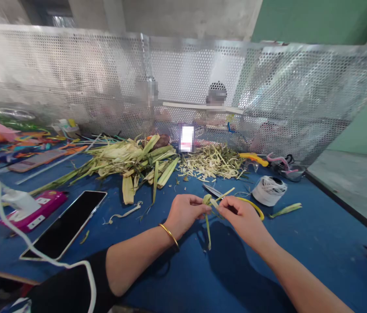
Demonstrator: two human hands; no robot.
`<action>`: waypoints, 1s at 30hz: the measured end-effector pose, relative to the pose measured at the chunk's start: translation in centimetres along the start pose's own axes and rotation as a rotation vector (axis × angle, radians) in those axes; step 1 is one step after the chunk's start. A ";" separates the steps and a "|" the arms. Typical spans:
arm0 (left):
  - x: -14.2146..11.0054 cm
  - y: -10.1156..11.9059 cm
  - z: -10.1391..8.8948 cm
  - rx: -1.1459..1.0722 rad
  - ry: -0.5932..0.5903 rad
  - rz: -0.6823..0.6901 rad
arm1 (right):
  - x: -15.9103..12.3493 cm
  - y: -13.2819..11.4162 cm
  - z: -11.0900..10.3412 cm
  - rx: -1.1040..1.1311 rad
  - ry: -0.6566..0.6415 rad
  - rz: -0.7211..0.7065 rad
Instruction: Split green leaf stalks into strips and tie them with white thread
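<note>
Over the blue table (176, 278), my left hand (186, 214) pinches pale green leaf strips (208, 230) between thumb and fingers. One strip hangs down below the fingertips. My right hand (243, 217) is closed on another end of the same leaf strips, close beside the left fingertips. Behind the right hand lie scissors (257, 208) with yellow handles, partly hidden by it. A ball of white string (269, 191) stands just beyond, to the right. A single leaf piece (286, 210) lies near the string.
A heap of long green leaves (121, 158) and a pile of cut scraps (214, 161) lie at the back, before a perforated metal screen (183, 65). At left are a phone (66, 224), a pink power strip (36, 211) and a white cable (40, 251). Yellow-handled pliers (253, 158) lie at back right.
</note>
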State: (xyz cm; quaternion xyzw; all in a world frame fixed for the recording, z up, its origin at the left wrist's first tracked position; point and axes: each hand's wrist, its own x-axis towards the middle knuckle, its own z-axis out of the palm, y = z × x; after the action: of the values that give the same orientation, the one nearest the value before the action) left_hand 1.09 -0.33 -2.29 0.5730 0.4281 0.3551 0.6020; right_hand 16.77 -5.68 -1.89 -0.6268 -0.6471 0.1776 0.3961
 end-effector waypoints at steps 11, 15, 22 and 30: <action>-0.2 -0.6 -0.1 0.388 -0.060 0.150 | -0.7 -0.8 0.4 -0.253 0.054 -0.112; -0.4 -0.3 -0.2 0.447 -0.113 0.174 | -0.5 -1.0 0.1 -0.088 0.028 0.054; -0.3 0.0 -0.4 0.386 -0.261 0.135 | 0.2 -1.6 -1.3 0.304 -0.306 0.300; -0.7 0.4 -0.2 0.391 -0.358 0.066 | 0.3 -0.6 -0.9 0.241 -0.348 0.433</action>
State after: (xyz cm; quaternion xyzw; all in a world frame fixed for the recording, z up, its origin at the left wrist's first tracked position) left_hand 0.66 -0.82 -1.78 0.7458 0.3563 0.1778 0.5340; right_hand 17.00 -5.74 -0.82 -0.6586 -0.5310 0.4382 0.3037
